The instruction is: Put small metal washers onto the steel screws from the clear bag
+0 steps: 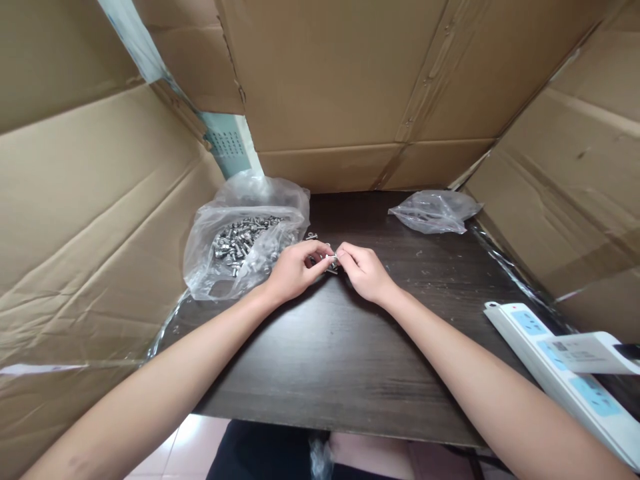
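Note:
My left hand and my right hand meet over the middle of the table, fingertips almost touching. Both are pinched around a small shiny metal fitting, mostly covered by the fingers. Loose small metal pieces lie on the table just behind and beneath the hands, partly hidden. Left of my left hand, a clear plastic bag lies open, with many short silvery metal fittings inside. They look like bolts or screws, too small to tell exactly.
A second clear plastic bag lies at the back right of the dark wooden table. A white power strip with a plug runs along the right side. Cardboard walls enclose the back and both sides.

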`<state>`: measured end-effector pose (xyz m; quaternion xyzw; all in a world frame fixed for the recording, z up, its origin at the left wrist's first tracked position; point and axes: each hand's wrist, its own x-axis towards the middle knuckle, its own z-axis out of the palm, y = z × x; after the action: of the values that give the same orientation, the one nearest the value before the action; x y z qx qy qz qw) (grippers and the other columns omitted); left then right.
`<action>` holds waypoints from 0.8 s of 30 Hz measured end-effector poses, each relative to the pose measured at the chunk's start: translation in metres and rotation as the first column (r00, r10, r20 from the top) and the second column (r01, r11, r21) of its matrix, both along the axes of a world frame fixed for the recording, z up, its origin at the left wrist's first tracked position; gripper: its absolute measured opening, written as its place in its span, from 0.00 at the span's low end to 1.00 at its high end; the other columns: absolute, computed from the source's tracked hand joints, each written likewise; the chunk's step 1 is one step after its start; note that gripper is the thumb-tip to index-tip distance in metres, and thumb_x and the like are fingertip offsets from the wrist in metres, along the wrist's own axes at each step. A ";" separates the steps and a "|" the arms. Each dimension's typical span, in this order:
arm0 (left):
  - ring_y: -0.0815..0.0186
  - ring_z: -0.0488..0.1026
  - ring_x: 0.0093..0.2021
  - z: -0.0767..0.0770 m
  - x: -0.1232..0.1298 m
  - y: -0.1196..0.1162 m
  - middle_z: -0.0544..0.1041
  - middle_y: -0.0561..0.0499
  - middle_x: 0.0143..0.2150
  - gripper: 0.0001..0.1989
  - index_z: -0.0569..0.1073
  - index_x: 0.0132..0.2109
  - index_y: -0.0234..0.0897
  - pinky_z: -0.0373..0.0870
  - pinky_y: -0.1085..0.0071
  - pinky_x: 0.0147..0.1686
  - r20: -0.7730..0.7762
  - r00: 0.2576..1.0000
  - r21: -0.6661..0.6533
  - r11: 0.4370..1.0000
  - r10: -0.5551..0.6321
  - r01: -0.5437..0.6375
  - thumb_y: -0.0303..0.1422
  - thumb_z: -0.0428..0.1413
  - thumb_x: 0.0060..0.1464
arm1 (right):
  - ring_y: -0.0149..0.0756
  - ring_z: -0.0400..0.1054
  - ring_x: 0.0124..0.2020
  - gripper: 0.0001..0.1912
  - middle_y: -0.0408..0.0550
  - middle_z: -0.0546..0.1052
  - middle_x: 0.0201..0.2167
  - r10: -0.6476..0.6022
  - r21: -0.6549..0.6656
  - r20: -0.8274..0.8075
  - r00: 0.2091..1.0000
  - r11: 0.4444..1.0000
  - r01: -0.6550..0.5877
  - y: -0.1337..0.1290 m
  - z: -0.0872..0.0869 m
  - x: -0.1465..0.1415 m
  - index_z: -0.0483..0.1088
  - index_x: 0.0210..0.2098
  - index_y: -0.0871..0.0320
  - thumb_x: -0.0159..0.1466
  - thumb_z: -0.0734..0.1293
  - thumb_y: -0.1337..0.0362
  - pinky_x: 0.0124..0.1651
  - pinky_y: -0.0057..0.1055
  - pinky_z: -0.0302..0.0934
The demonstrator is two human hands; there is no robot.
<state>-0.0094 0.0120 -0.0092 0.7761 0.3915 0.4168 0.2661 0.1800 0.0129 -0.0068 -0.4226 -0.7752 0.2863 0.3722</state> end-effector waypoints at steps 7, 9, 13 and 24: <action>0.68 0.76 0.35 0.000 0.000 -0.001 0.81 0.49 0.38 0.06 0.78 0.42 0.36 0.70 0.75 0.32 -0.001 1.000 0.008 1.000 -0.004 0.004 0.34 0.59 0.62 | 0.34 0.60 0.27 0.18 0.43 0.67 0.23 0.001 -0.016 0.000 1.000 1.000 -0.001 0.000 0.000 0.000 0.60 0.26 0.56 0.71 0.55 0.57 0.34 0.32 0.53; 0.67 0.76 0.35 0.000 0.000 -0.001 0.81 0.49 0.37 0.07 0.78 0.42 0.36 0.70 0.74 0.33 0.000 1.000 0.002 1.000 -0.002 0.002 0.34 0.59 0.62 | 0.34 0.61 0.27 0.18 0.43 0.67 0.24 0.006 -0.025 -0.009 1.000 1.000 -0.007 0.000 0.001 0.001 0.60 0.25 0.56 0.71 0.56 0.57 0.34 0.32 0.54; 0.67 0.76 0.35 0.000 0.000 0.000 0.81 0.49 0.37 0.07 0.78 0.42 0.36 0.70 0.74 0.33 0.010 1.000 -0.007 1.000 0.002 -0.002 0.35 0.59 0.62 | 0.35 0.63 0.30 0.14 0.44 0.69 0.27 -0.016 -0.031 -0.053 0.998 0.999 0.014 -0.001 0.002 0.002 0.64 0.31 0.56 0.70 0.57 0.58 0.36 0.32 0.56; 0.68 0.76 0.34 -0.001 0.000 0.000 0.81 0.50 0.38 0.06 0.78 0.42 0.36 0.70 0.75 0.33 0.003 1.000 -0.005 1.000 0.008 -0.008 0.34 0.59 0.62 | 0.35 0.63 0.30 0.08 0.44 0.70 0.29 -0.017 0.010 -0.052 0.999 1.000 0.017 0.001 -0.001 0.001 0.65 0.33 0.56 0.67 0.61 0.60 0.35 0.31 0.56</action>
<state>-0.0097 0.0121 -0.0098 0.7731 0.3952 0.4181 0.2671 0.1810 0.0138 -0.0080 -0.4197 -0.7632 0.2899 0.3966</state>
